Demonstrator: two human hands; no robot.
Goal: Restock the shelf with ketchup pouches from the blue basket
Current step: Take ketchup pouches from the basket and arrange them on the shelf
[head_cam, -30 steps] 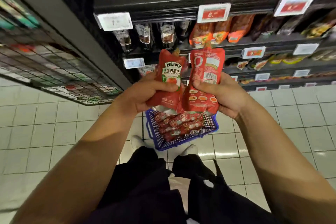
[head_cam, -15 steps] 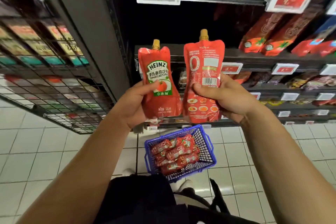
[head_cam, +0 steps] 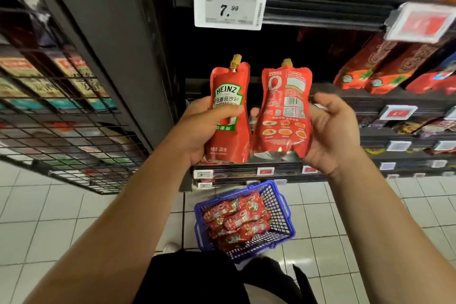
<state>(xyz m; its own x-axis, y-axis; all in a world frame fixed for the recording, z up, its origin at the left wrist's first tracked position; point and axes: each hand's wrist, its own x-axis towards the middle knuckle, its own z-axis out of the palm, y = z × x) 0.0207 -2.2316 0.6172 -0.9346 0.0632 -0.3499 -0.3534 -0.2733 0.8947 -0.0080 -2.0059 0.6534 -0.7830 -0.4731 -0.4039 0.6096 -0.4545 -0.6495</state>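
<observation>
I hold two red Heinz ketchup pouches upright in front of a dark shelf bay. My left hand (head_cam: pixel 201 128) grips the left pouch (head_cam: pixel 230 136), whose front label faces me, with the thumb across the label. My right hand (head_cam: pixel 332 131) holds the right pouch (head_cam: pixel 283 116) from its right side, barcode side toward me; the thumb is lifted off it and the fingers are hidden behind. The blue basket (head_cam: pixel 283 227) stands on the floor below, holding several more pouches (head_cam: pixel 238 223).
A white price tag reading 7.99 (head_cam: pixel 230 10) hangs on the shelf edge above the dark bay. Red and orange packets (head_cam: pixel 385 66) fill the shelves to the right. A black wire rack (head_cam: pixel 59 116) with goods juts out at the left. White floor tiles surround the basket.
Both pouches have risen toward the dark bay under the 7.99 tag, and my view has tilted up and closer. My right thumb has come off the right pouch.
</observation>
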